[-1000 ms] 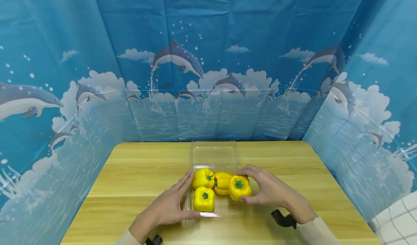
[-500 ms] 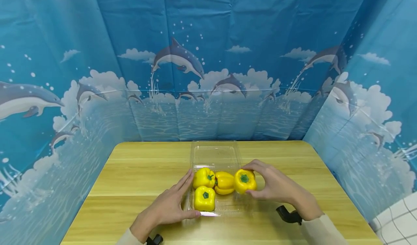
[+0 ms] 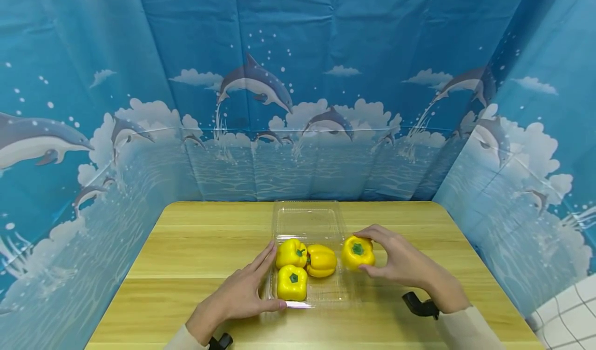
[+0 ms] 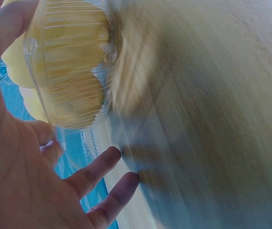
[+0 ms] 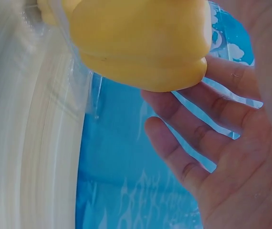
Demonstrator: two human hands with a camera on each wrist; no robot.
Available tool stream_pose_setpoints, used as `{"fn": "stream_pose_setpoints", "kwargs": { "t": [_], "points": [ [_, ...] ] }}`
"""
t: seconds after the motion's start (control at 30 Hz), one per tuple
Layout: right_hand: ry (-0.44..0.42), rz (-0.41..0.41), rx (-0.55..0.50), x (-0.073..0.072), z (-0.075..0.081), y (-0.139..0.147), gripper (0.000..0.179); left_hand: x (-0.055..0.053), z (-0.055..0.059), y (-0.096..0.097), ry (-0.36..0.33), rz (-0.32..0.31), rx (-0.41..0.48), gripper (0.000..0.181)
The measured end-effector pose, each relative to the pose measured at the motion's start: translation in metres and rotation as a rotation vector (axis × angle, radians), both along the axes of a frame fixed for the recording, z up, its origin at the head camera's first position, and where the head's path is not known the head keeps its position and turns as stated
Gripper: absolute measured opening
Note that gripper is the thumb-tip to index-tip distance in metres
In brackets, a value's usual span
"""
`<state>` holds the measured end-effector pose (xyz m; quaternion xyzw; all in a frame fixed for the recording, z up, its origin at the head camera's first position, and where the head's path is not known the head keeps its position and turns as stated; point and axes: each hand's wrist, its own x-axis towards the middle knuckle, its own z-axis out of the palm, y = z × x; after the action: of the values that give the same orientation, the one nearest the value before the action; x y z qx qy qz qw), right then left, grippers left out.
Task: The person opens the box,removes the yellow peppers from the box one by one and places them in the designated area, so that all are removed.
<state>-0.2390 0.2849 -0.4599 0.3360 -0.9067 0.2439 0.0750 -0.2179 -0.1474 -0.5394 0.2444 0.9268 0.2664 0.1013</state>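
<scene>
In the head view, a clear plastic clamshell box lies open on the table. Two yellow bell peppers stand at its left side, the back pepper and the front pepper. A third pepper lies on its side to their right. My left hand rests along the box's left edge, thumb at the front corner; the left wrist view shows two fingertips down by the table. My right hand holds a fourth yellow bell pepper between thumb and fingers, stem toward the head camera, at the box's right edge.
The box's lid is folded back flat toward the table's far edge. A wood-grain table carries everything. Blue curtains with dolphins surround it at the back and both sides. A black mount sits at the right wrist.
My right hand has moved right and slightly back with its bell pepper, away from the pepper lying on its side. My left hand has stayed at the box.
</scene>
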Motion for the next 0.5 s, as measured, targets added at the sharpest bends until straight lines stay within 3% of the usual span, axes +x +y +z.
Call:
{"fn": "stream_pose_setpoints", "kwargs": {
  "t": [0.5],
  "points": [
    [0.023,-0.029,0.006,0.000,-0.005,0.017,0.068,0.000,0.000,0.001,0.011,0.004,-0.009,0.126]
  ]
}}
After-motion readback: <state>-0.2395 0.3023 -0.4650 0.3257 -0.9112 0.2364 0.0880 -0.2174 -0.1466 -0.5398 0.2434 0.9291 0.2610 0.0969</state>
